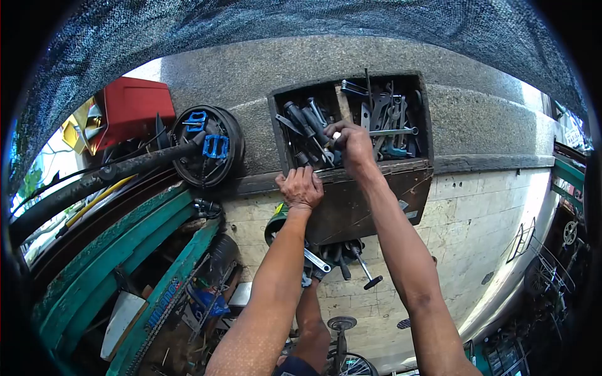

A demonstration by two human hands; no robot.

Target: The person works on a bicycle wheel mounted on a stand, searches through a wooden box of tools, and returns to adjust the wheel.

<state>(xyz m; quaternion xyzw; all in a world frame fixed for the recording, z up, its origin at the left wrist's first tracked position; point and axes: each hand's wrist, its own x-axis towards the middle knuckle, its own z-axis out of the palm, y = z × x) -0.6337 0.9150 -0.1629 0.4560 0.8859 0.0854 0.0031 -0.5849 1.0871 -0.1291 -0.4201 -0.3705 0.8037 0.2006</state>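
Box: I have the open box [428, 119] in the upper centre of the frame, dark-walled and crowded with tools; a brown panel [370, 210] faces me below its near edge.
Left hand: my left hand [300, 188] lies at the box's near edge, left of centre, palm down and fingers bent; I cannot tell whether it pinches anything.
Right hand: my right hand [354, 147] is over the middle of the box, fingers curled closed around something with a pale end; the fist hides most of it, so I cannot tell what it is.
Spanner: just right of that fist, a bright spanner [395, 131] points to the right side of the frame, its ring end clear of the hand.
Box, left part: dark handles [300, 119] lie jumbled beside a wood strip [343, 103].
Box, top: a blue key set [353, 88] sits near the far wall.
Below the panel: I see a big spanner [316, 260] and a T-handle [372, 282] in the lower centre.
Pedals: 2 blue pedals [216, 146] rest in a round black tub [237, 138], upper left.
Further out: red bin [135, 109] at upper left, teal rails [116, 254] at lower left, mesh [301, 22] across the top.
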